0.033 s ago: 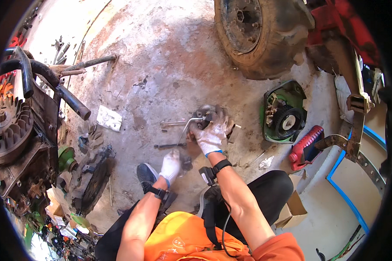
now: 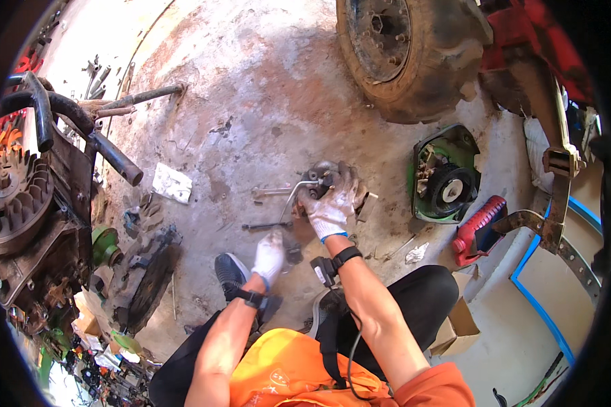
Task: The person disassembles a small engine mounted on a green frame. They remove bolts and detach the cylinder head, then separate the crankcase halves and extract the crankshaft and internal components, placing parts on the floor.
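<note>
My right hand [image 2: 334, 203], in a dirty white work glove, is closed around a dark metal machine part [image 2: 324, 178] low over the concrete floor. A bent, L-shaped metal wrench [image 2: 293, 195] has its short end at that part. Its long arm slopes down toward my left hand [image 2: 269, 252], whose white-gloved fingers are closed around the lower end and a little blurred. Just left of the part lies a combination wrench [image 2: 270, 192] on the floor. Below it rests a dark thin rod-like tool [image 2: 259, 226]. The part's underside is hidden by my right hand.
A large tyred wheel [image 2: 414, 61] stands at the far right, with a green housing [image 2: 445, 175] and a red plastic bottle [image 2: 478, 230] nearer. Engine machinery [image 2: 41, 230] fills the left side. A white packet [image 2: 172, 183] lies on the floor; an open cardboard box [image 2: 458, 325] sits beside my right knee.
My left hand has shifted very slightly up and to the right. My right hand stays on the metal part, and the whole view has moved a touch.
</note>
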`<state>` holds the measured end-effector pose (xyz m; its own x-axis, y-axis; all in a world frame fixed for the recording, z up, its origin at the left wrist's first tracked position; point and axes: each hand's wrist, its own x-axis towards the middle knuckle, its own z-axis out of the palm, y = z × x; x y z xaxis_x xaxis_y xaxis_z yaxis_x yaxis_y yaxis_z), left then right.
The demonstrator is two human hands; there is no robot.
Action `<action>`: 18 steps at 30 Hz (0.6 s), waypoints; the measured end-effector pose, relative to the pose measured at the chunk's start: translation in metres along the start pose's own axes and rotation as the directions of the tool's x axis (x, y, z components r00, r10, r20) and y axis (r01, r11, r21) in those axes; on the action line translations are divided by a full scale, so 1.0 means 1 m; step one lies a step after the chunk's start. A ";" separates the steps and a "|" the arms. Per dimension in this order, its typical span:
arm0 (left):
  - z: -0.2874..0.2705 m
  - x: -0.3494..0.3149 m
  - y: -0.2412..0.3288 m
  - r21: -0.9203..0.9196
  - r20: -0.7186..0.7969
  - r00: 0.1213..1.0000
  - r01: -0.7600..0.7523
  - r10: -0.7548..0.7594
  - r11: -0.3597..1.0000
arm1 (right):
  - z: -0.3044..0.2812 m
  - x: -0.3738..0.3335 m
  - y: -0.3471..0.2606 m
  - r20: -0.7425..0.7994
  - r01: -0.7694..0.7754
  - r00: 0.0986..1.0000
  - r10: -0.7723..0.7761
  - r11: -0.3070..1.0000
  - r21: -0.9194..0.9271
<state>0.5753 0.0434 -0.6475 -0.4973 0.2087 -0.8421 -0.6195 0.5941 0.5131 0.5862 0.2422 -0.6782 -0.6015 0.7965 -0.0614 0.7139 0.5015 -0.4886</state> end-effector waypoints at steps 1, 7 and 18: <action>0.005 -0.003 -0.002 -0.040 -0.034 0.996 0.082 -0.083 0.996 | 0.000 0.000 0.001 -0.016 0.061 0.998 -0.062 0.996 -0.061; 0.036 -0.014 -0.015 0.258 -0.217 0.974 -0.002 0.060 0.966 | 0.002 -0.002 0.005 -0.057 0.115 0.992 -0.114 0.993 0.008; 0.049 0.011 0.003 0.398 -0.318 0.888 -0.194 0.333 0.897 | -0.003 -0.002 -0.002 -0.064 0.043 0.997 -0.038 0.996 0.077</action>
<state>0.5974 0.0859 -0.6636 -0.8410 0.1358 -0.5237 -0.2176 0.8013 0.5572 0.5872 0.2407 -0.6751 -0.6041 0.7968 0.0134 0.6576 0.5079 -0.5565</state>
